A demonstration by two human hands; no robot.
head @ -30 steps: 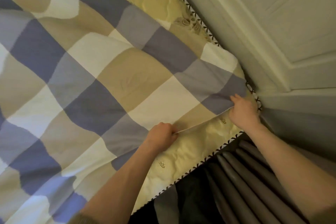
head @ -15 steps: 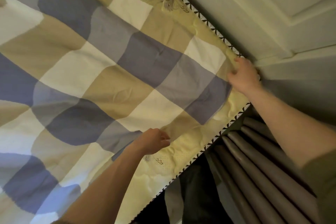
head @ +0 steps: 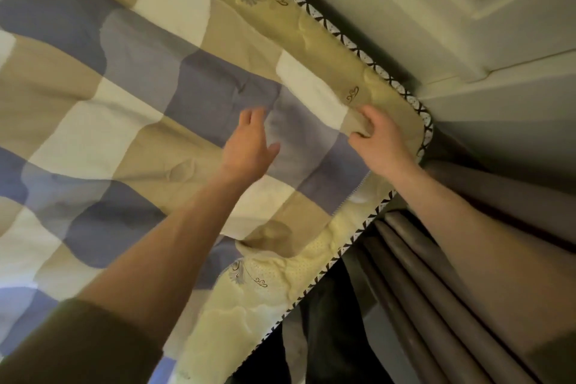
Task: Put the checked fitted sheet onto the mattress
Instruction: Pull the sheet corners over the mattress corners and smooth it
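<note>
The checked fitted sheet (head: 134, 109), in blue, tan and white squares, lies loose over the yellow quilted mattress (head: 383, 93). Its edge stops short of the mattress corner at the right, leaving a bare strip along the trimmed border. My right hand (head: 378, 142) is at that corner with its fingers curled round the sheet's corner. My left hand (head: 251, 146) hovers over a blue square with straight, spread fingers and holds nothing; it is blurred by motion.
A pale panelled wall (head: 467, 9) runs close along the far side of the mattress. Grey pleated curtains (head: 442, 274) hang just past the corner at the right. A dark gap (head: 327, 321) lies beside the near mattress edge.
My left hand let go of the sheet's edge and moved up over the sheet, now with straight fingers. My right hand pulled the sheet's corner toward the mattress corner. The view shifted closer.
</note>
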